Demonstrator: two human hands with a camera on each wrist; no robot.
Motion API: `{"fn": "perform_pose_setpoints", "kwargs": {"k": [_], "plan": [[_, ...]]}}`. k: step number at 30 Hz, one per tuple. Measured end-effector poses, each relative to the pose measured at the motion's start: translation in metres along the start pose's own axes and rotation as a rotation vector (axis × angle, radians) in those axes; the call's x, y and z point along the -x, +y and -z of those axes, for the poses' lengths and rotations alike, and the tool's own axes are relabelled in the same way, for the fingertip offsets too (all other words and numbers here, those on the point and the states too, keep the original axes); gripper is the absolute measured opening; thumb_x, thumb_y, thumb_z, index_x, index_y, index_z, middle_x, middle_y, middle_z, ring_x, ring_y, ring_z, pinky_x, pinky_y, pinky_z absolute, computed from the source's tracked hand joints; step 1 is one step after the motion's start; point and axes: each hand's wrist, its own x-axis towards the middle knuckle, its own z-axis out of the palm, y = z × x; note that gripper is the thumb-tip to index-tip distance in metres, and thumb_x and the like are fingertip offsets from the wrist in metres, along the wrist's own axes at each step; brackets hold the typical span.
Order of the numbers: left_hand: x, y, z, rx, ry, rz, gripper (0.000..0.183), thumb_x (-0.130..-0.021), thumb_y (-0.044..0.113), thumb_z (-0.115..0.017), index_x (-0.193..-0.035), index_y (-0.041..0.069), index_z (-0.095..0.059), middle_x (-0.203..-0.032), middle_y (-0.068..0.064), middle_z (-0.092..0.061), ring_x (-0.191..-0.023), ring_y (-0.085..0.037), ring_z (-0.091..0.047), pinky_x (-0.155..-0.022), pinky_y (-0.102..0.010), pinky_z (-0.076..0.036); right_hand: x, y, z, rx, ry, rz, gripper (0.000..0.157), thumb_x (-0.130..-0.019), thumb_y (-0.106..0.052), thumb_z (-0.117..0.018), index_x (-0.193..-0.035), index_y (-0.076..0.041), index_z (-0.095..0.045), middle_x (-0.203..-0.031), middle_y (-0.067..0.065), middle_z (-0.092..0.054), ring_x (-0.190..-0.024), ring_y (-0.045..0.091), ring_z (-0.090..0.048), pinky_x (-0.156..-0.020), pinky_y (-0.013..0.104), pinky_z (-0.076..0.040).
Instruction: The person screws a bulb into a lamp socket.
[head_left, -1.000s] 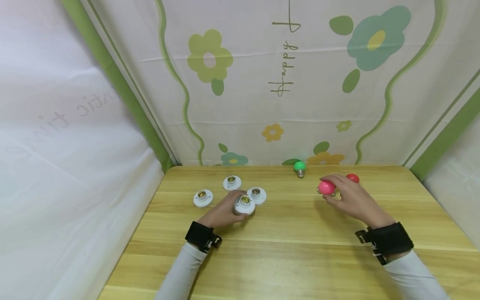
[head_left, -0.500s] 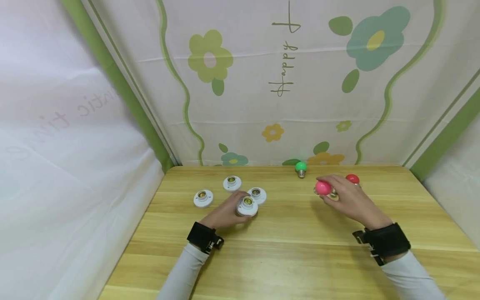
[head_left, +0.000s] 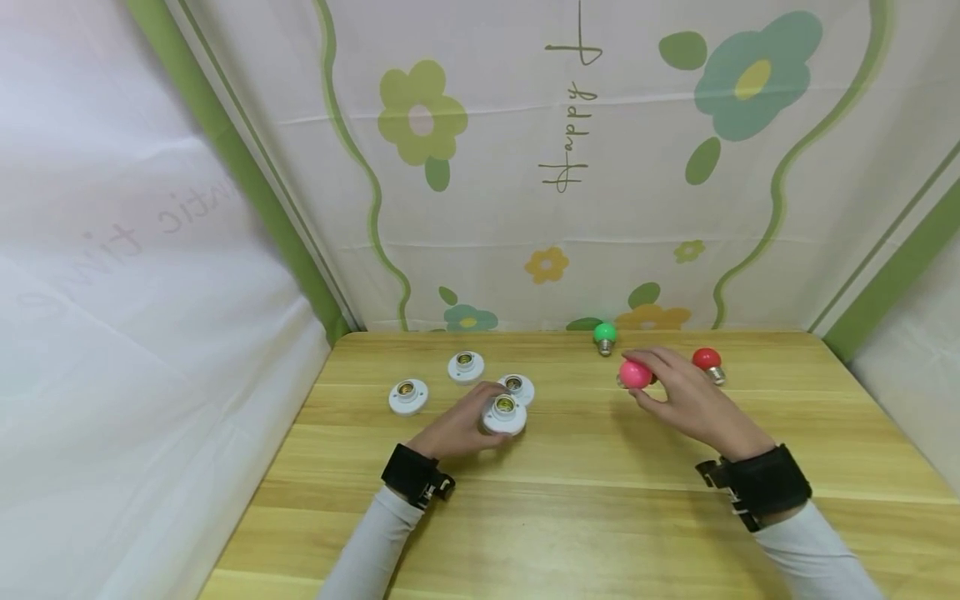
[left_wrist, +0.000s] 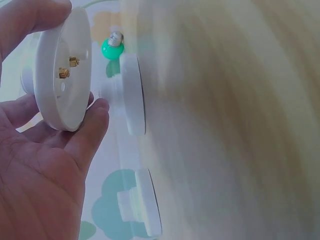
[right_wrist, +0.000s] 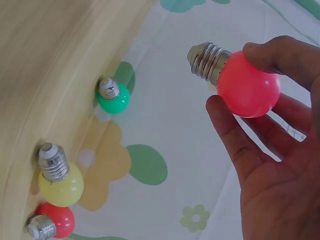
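My left hand grips a white round lamp holder by its rim, raised off the table. Its hollow underside with brass terminals faces the left wrist camera. Close behind it stands another lamp holder, and two more, the far lamp holder and the left lamp holder, sit with sockets facing up. Over to the right, my right hand pinches a pink light bulb between thumb and fingers. In the right wrist view the bulb's metal screw base sticks out from the fingers.
A green bulb lies at the table's back edge. Right of it lies a red bulb; a yellow bulb, seen in the right wrist view, is mostly hidden by my hand in the head view. A printed curtain rises behind the wooden table.
Both hands have drawn closer together: the left moved slightly right with its lamp holder, the right moved left with the pink bulb. More of the red bulb shows now.
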Motion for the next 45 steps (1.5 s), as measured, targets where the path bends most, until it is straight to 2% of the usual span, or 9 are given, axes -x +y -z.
{"fn": "perform_pose_setpoints", "kwargs": {"k": [8,14,22,26,29,33,45], "plan": [[-0.002,0.005,-0.001,-0.006,0.000,-0.016,0.069,-0.081,0.031,-0.077,-0.138,0.008,-0.044,-0.136,0.001,-0.045,-0.121,-0.011,-0.046,-0.104,-0.030,-0.041,-0.005,-0.008,0.002,-0.023,-0.001,0.023,0.053,-0.077,-0.021,-0.078,-0.124,-0.008,-0.059,-0.117,0.006,-0.060,-0.103,0.018,-0.057,-0.080,0.041,-0.056],[-0.002,0.010,-0.001,-0.011,0.008,-0.048,0.068,-0.081,0.030,-0.077,-0.136,0.006,-0.045,-0.135,-0.002,-0.046,-0.120,-0.013,-0.047,-0.103,-0.031,-0.042,-0.006,-0.012,0.000,-0.010,0.006,0.040,0.052,-0.077,-0.022,-0.077,-0.124,-0.009,-0.059,-0.119,0.007,-0.059,-0.104,0.019,-0.057,-0.081,0.041,-0.056],[-0.004,0.013,-0.004,-0.018,-0.004,-0.035,0.069,-0.081,0.034,-0.076,-0.137,0.011,-0.044,-0.133,0.000,-0.046,-0.119,-0.010,-0.047,-0.102,-0.028,-0.042,-0.011,-0.019,-0.001,-0.007,0.034,0.081,0.054,-0.078,-0.023,-0.076,-0.127,-0.008,-0.059,-0.119,0.009,-0.058,-0.104,0.022,-0.058,-0.079,0.042,-0.056],[-0.005,0.016,-0.005,-0.017,-0.002,-0.051,0.068,-0.082,0.034,-0.076,-0.137,0.009,-0.045,-0.134,-0.001,-0.046,-0.120,-0.011,-0.046,-0.103,-0.029,-0.042,-0.012,-0.024,0.001,-0.010,0.023,0.090,0.055,-0.081,-0.025,-0.074,-0.131,-0.008,-0.057,-0.121,0.009,-0.057,-0.105,0.020,-0.057,-0.080,0.040,-0.056],[-0.006,0.019,-0.005,-0.007,-0.006,-0.036,0.070,-0.082,0.034,-0.076,-0.139,0.008,-0.044,-0.137,-0.002,-0.045,-0.123,-0.013,-0.044,-0.104,-0.031,-0.040,-0.014,-0.027,0.002,-0.010,0.023,0.101,0.056,-0.083,-0.027,-0.072,-0.133,-0.009,-0.056,-0.122,0.010,-0.056,-0.106,0.020,-0.056,-0.081,0.039,-0.056],[-0.009,0.023,-0.006,0.000,-0.016,-0.016,0.072,-0.083,0.036,-0.074,-0.141,0.009,-0.042,-0.140,-0.002,-0.043,-0.126,-0.013,-0.042,-0.106,-0.031,-0.039,-0.016,-0.031,0.002,-0.017,0.021,0.108,0.056,-0.084,-0.027,-0.072,-0.133,-0.007,-0.056,-0.124,0.010,-0.056,-0.109,0.021,-0.055,-0.083,0.040,-0.055],[-0.025,0.031,-0.019,-0.006,-0.037,-0.064,0.073,-0.084,0.039,-0.073,-0.142,0.010,-0.040,-0.138,0.000,-0.044,-0.122,-0.010,-0.044,-0.103,-0.027,-0.040,-0.020,-0.038,0.000,-0.025,0.035,0.142,0.054,-0.077,-0.020,-0.077,-0.126,-0.006,-0.059,-0.125,0.012,-0.057,-0.110,0.023,-0.056,-0.083,0.040,-0.056]]}}
